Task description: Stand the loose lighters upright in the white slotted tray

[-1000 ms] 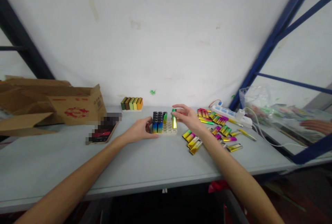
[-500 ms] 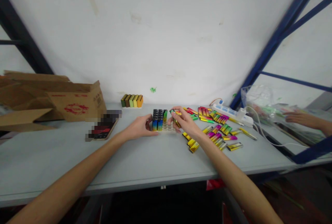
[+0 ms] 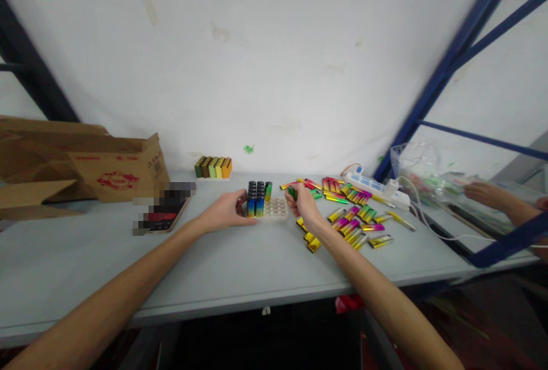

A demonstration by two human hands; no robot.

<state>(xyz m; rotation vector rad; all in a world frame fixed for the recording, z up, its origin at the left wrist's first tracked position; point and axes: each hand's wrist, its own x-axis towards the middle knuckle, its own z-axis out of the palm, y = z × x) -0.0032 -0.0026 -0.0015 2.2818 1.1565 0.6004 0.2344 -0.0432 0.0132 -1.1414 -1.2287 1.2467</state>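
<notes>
Blue-and-gold lighters (image 3: 256, 205) stand upright in rows in the left part of a clear tray (image 3: 276, 218); its right part shows bare round holes. One green lighter (image 3: 268, 192) stands at the back, beside those rows. My left hand (image 3: 233, 208) grips the tray's left end, thumb along the front and fingers bent at the side. Just right of the tray, my right hand (image 3: 303, 203) is closed round a green lighter (image 3: 293, 192), whose end pokes out past the fingers. Loose shiny lighters (image 3: 351, 226) in gold, pink and green lie spread to the right of that hand.
A full block of lighters (image 3: 213, 168) stands near the wall. To the left are a phone (image 3: 165, 210) and an open cardboard box (image 3: 115, 173). At right are a white power strip (image 3: 377, 186), a blue frame post (image 3: 428, 90) and another person's hand (image 3: 486, 194).
My right hand has drawn slightly up and back from the tray, its fingers now closed tighter round the lighter. More bare holes show. My left hand keeps its hold; the view has shifted slightly.
</notes>
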